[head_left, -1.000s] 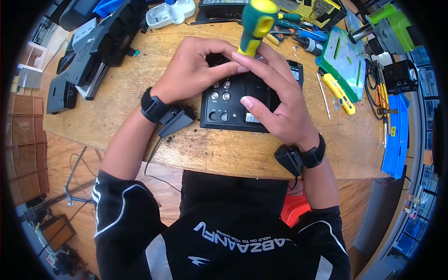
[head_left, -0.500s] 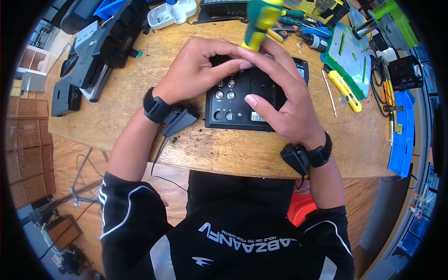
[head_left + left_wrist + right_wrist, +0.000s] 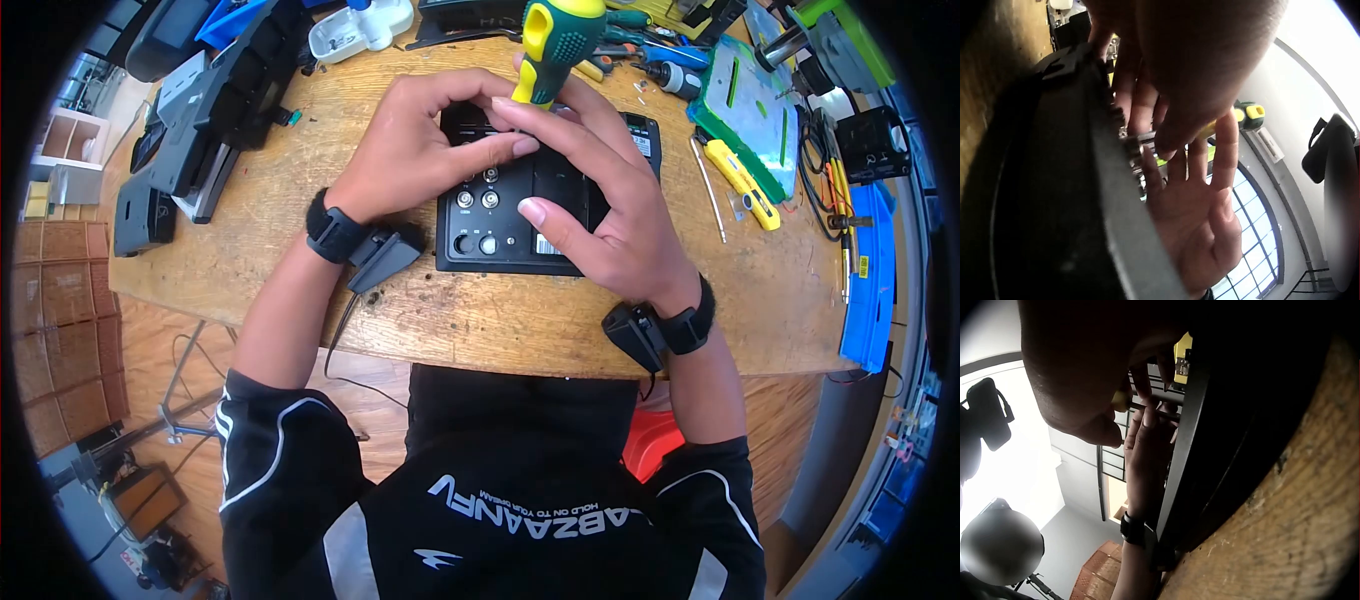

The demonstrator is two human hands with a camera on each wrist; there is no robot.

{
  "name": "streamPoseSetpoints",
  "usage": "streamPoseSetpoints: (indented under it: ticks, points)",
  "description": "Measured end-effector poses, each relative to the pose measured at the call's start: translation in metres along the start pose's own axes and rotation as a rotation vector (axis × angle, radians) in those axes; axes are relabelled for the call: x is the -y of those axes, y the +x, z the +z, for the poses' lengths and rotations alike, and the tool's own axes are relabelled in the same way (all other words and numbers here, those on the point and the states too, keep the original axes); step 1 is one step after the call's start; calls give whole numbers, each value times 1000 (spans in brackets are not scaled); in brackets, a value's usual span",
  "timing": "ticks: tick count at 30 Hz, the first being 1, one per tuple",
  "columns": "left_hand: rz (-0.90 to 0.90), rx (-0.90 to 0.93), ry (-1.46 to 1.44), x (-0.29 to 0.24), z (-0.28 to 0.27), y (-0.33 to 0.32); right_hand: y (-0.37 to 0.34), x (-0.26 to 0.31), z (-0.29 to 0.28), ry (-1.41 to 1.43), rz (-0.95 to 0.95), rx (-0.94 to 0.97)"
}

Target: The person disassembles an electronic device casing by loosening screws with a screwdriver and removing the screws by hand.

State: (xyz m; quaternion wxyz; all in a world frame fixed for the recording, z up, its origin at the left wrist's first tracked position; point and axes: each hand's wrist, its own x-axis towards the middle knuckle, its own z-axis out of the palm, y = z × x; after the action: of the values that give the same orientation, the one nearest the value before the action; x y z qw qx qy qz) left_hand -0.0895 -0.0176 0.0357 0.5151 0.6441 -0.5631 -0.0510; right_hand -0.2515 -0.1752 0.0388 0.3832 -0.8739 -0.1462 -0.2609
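Note:
A screwdriver (image 3: pixel 560 45) with a green and yellow handle stands upright over a black device (image 3: pixel 500 250) that has round metal connectors. Thumb and fingers of the left hand (image 3: pixel 415 150) pinch its metal shaft low down, close to the device; the pinch shows in the right wrist view, left hand (image 3: pixel 1147 444). Around the lower handle, the right hand (image 3: pixel 615 200) has its long fingers nearly straight, the index finger in front and others behind, touching it, thumb apart above the device. In the left wrist view the right palm (image 3: pixel 1185 212) faces the handle (image 3: pixel 1254 112). The shaft's tip is hidden.
Black equipment (image 3: pixel 225 100) stacks up at the left; a white tray (image 3: pixel 360 35) lies at the back. On the right are a yellow cutter (image 3: pixel 740 180), a thin rod (image 3: pixel 708 190), a green-edged plate (image 3: pixel 750 110), cables and a blue bin (image 3: pixel 870 280).
The screwdriver handle has turned and tilted a little, its yellow patch now on the left side. Both hands stay nearly in place around it; the head view has shifted slightly.

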Motion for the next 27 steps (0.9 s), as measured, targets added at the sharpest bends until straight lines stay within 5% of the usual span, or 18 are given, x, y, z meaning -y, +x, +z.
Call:
streamPoseSetpoints:
  ticks: [4, 10, 12, 22, 27]
  points:
    - [-50, 109, -67, 7, -7, 1, 0, 0, -1, -20, -7, -6]
    - [-17, -45, -20, 0, 1, -1, 0, -1, 0, 4, -7, -13]
    - [-57, 98, -84, 9, -5, -1, 0, -1, 0, 21, 8, -13]
    - [-18, 89, -33, 11, -5, -1, 0, -1, 1, -14, -17, -21]
    - [-139, 151, 28, 4, -8, -1, 0, -3, 1, -16, -31, -18]
